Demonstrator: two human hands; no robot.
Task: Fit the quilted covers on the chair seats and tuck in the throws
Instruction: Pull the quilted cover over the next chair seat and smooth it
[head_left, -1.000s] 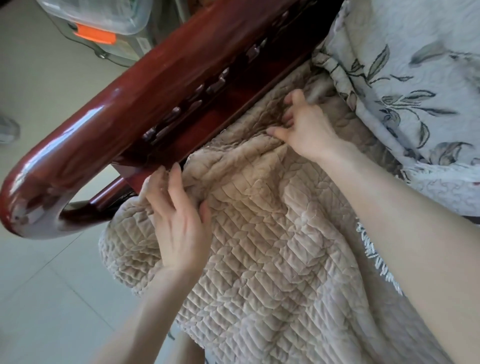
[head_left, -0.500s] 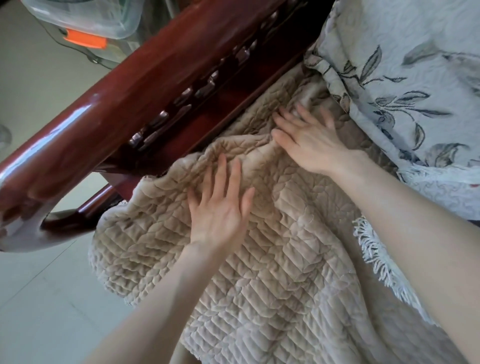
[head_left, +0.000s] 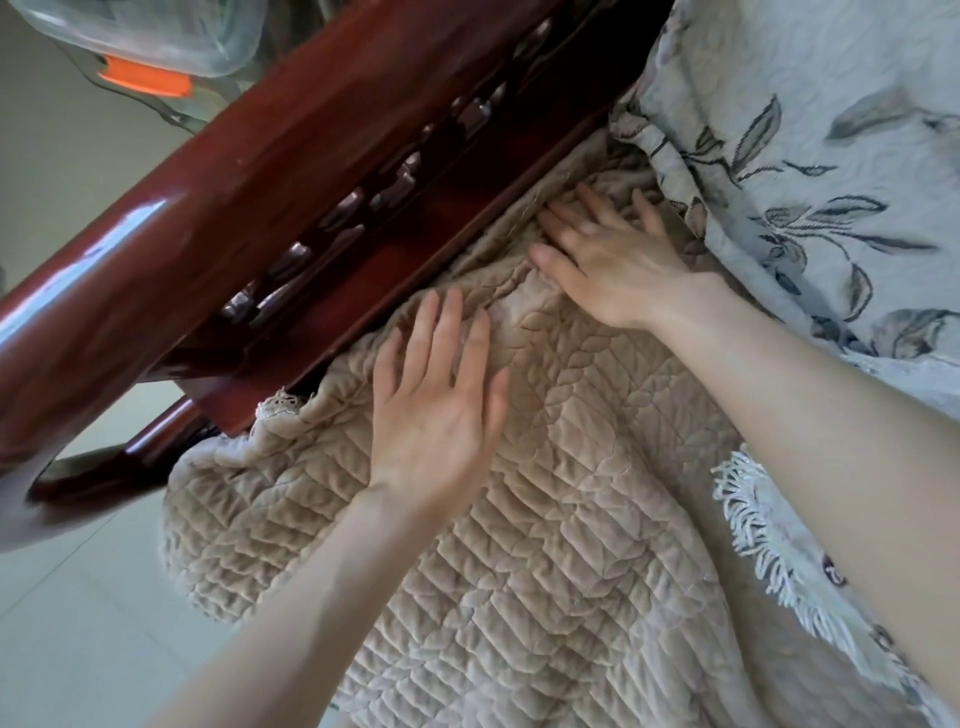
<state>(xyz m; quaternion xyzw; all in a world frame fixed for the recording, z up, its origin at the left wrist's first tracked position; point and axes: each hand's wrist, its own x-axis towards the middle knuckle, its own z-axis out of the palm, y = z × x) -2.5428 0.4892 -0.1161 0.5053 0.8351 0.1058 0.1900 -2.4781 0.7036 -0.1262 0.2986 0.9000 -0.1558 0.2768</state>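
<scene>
A beige quilted cover (head_left: 545, 545) lies over the chair seat, rumpled along the dark red wooden armrest (head_left: 270, 171). My left hand (head_left: 441, 405) lies flat on the cover with straight fingers, near the armrest's lower rail. My right hand (head_left: 608, 260) presses flat on the cover farther back, its fingers spread and pointing into the corner between the rail and the throw. A pale throw with a grey leaf print (head_left: 810, 156) drapes the backrest at right; its white fringe (head_left: 763, 535) lies on the seat beside my right forearm.
A clear plastic box with an orange clip (head_left: 145, 78) stands beyond the armrest at top left. Pale floor tiles (head_left: 78, 623) show at the left below the seat's front corner. A bit of lace edge (head_left: 280, 405) peeks out under the rail.
Both hands went from gripping folds at the rail to lying flat. My left hand slid right and back along the cover; my right hand spread and pushed toward the back corner.
</scene>
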